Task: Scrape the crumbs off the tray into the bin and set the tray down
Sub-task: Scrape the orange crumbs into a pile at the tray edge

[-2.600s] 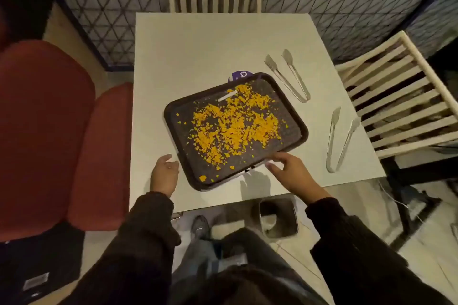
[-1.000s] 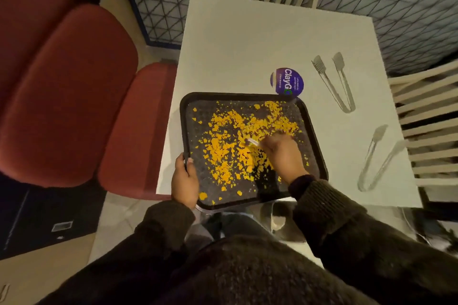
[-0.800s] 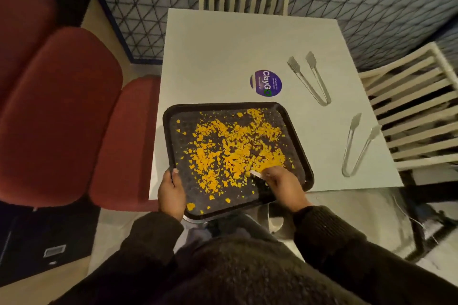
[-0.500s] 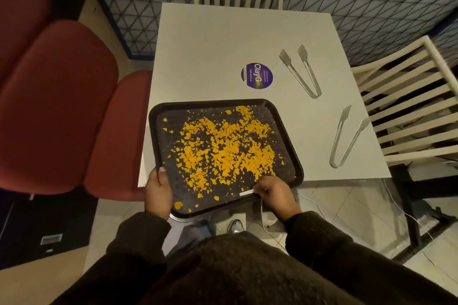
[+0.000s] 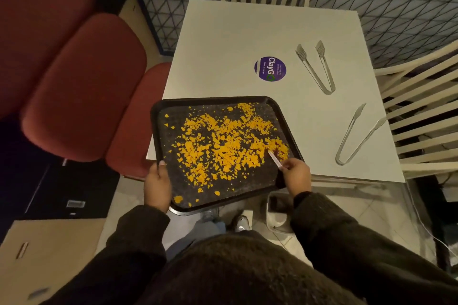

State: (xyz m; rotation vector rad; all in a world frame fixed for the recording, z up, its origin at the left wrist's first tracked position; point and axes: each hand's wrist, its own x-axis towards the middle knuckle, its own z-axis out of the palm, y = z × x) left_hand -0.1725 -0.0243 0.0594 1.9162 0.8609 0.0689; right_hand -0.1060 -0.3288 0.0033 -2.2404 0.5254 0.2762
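Barely begun: the crumbs (image 5: 223,146) all lie on the tray (image 5: 155,131), which overhangs the worktop (image 5: 247,32), with the left hand (image 5: 157,186) gripping its near-left rim, the right hand (image 5: 296,176) pinching a scraper (image 5: 274,159) at its near-right, and the bin (image 5: 278,213) below, so scraping and setting-down remain.

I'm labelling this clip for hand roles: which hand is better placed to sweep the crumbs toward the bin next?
Right. The right hand pinches the white scraper, its tip in the crumbs, with the bin just below; the left hand grips the tray edge, steadying it.

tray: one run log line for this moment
left hand grips tray rim | right hand pinches scraper, tip in crumbs | bin on floor
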